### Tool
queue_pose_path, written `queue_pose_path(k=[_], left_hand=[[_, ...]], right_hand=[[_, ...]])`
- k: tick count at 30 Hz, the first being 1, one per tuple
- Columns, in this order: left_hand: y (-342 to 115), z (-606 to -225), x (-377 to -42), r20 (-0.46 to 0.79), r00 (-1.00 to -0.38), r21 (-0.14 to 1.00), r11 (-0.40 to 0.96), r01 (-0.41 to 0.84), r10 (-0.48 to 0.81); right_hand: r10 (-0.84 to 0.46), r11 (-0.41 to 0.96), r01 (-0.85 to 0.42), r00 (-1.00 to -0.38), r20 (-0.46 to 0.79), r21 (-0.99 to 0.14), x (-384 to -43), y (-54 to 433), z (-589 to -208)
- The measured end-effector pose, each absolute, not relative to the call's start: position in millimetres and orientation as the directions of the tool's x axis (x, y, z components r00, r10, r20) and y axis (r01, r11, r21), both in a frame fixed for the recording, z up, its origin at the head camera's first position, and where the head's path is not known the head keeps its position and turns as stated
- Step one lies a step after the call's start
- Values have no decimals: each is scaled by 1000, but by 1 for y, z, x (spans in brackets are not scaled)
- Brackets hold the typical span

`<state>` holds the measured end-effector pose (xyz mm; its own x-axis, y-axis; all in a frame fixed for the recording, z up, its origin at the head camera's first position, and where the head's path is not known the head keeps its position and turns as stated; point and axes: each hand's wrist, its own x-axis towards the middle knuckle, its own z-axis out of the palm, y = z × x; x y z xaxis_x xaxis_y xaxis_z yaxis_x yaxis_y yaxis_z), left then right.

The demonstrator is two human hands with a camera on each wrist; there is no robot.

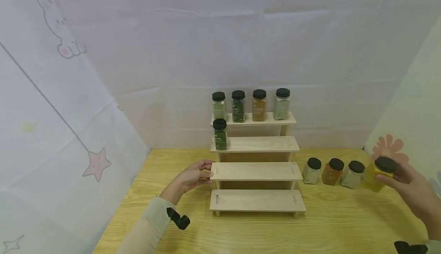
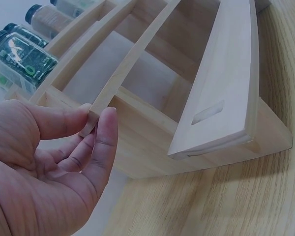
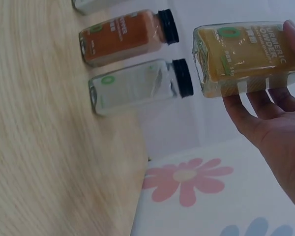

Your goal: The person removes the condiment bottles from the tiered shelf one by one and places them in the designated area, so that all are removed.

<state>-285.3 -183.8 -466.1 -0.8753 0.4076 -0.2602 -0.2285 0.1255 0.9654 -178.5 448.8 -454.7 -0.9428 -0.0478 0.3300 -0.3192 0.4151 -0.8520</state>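
With thumb and fingers, my left hand [image 1: 193, 176] pinches the left end of a board on the stepped wooden rack [image 1: 255, 171], the second tier from the bottom. My right hand [image 1: 411, 185] grips a jar of yellow turmeric powder [image 3: 250, 56] near its black lid, held up off the table in the right wrist view. Beside it on the table stand a jar of pale contents [image 1: 352, 175], an orange-brown spice jar [image 1: 332, 172] and another pale jar [image 1: 311, 171]. One jar of green herbs [image 1: 220, 135] sits at the left end of the rack's second tier from the top.
Several black-lidded jars line the top tier, among them a dark green one [image 1: 238, 108] and a pale one [image 1: 281, 105] at the right end. The wood-grain table [image 1: 165, 215] reaches back to a pale printed cloth [image 1: 206, 47], which also hangs at both sides.
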Motion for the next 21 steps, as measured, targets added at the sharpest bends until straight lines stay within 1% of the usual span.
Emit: queue_pose_path(k=[3, 10, 16, 21], left_hand=[[-184, -466, -285, -262, -875, 965, 129, -229, 408], [-183, -465, -286, -268, -874, 963, 131, -234, 406], [-183, -464, -287, -259, -875, 966, 132, -224, 409], [-182, -463, -286, -256, -876, 966, 129, -222, 409]], right_hand=[[-56, 417, -317, -944, 325, -852, -179, 455, -462], [16, 578, -210, -963, 269, -789, -181, 468, -477], [-7, 546, -225, -964, 265, -807, -184, 480, -489], [5, 520, -211, -968, 250, -828, -186, 486, -500]])
